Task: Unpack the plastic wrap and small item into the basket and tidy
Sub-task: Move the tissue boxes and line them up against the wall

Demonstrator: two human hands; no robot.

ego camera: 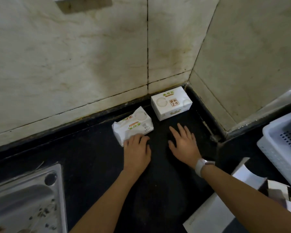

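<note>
Countertop [94, 158] surface is dark and meets tiled walls at the far edge and right corner, where a white tissue box [171, 103] sits just beside both walls. Left hand [137, 148] lies palm-down with fingers curled over the near edge of a soft tissue pack [133, 125]; right hand [183, 145] hovers flat, fingers spread wide, holding nothing, over bare counter between pack and box. White basket [279, 143] stands at the right edge, sink rim [57, 182] near left.
</note>
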